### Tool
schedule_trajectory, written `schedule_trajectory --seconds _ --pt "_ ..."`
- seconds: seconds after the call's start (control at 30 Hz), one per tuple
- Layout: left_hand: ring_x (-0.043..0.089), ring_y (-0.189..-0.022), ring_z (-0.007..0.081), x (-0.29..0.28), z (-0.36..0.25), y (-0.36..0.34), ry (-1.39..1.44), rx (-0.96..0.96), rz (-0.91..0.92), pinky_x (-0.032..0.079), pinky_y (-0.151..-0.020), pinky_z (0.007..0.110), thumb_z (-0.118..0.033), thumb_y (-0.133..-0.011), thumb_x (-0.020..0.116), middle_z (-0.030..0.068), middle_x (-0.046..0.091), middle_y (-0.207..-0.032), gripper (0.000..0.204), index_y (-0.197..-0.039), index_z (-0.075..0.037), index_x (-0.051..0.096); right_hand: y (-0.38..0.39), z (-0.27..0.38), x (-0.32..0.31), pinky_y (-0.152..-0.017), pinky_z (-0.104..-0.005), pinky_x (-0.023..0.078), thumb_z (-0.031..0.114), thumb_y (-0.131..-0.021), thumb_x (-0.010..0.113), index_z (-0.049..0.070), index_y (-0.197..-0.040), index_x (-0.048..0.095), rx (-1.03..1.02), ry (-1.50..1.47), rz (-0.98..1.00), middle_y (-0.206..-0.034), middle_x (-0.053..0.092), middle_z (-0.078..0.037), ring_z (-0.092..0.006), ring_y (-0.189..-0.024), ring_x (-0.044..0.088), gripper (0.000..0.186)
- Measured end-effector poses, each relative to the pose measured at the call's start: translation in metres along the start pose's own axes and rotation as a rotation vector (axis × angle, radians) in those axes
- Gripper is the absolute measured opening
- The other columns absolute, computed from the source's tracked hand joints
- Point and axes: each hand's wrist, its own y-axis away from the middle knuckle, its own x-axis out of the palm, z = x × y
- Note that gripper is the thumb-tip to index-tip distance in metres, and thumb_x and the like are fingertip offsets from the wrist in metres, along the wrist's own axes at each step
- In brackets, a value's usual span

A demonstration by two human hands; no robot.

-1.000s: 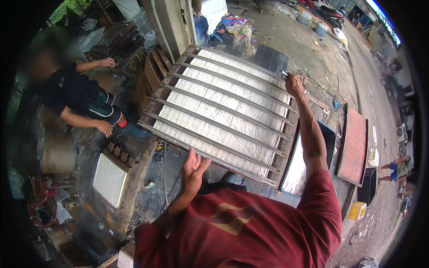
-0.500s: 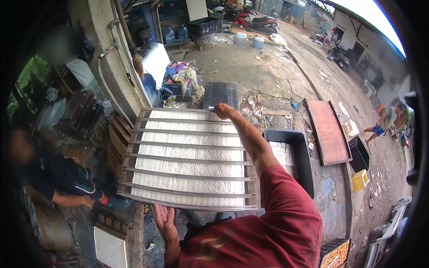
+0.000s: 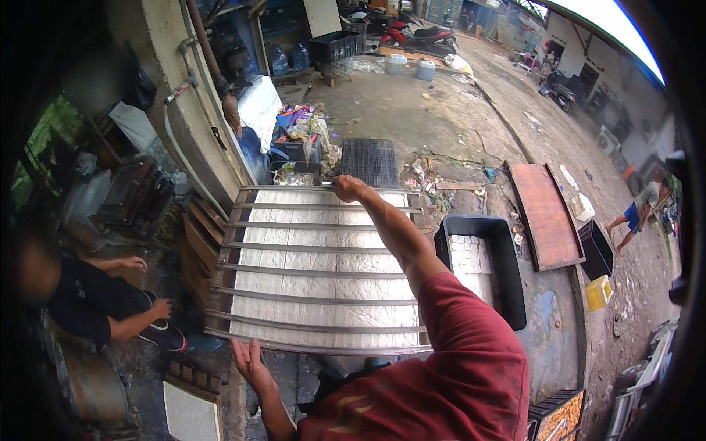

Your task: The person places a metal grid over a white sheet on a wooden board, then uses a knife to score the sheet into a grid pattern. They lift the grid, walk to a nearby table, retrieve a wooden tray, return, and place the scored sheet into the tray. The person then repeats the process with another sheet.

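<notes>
In front of me lies a slatted wooden rack [image 3: 323,274], its bars running across a white, textured slab [image 3: 323,287] scored with faint lines. My right hand [image 3: 348,188] reaches over it and is closed on the rack's far edge. At the near left edge is my left hand [image 3: 252,364], palm up with its fingers spread, the fingertips touching the rim from beneath. What supports the rack from below is hidden.
A black tub [image 3: 515,283] of white square blocks stands to the right, with a reddish wooden board [image 3: 548,217] beyond it. A co-worker [image 3: 95,301] sits close on the left. Another white-covered rack [image 3: 191,411] lies at lower left; a black mesh crate [image 3: 370,162] is beyond mine.
The rack has shifted slightly right and down in view. My left hand has moved left along its near edge, fingers now at the rim. The co-worker's hands have lifted.
</notes>
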Motion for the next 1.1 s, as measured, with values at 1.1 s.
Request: schedule_trajectory --seconds 1.1 --pt "0.02 -0.158 0.0398 -0.027 -0.006 -0.033 0.154 -0.169 -0.138 0.009 -0.125 0.054 -0.031 -0.101 0.062 0.0237 0.028 -0.167 0.078 -0.163 -0.003 0.023 -0.048 0.052 0.022 -0.09 -0.05 0.057 0.011 -0.089 0.05 0.001 -0.102 0.071 -0.063 -0.003 0.037 -0.109 0.072 -0.027 -0.0423 -0.108 0.07 0.026"
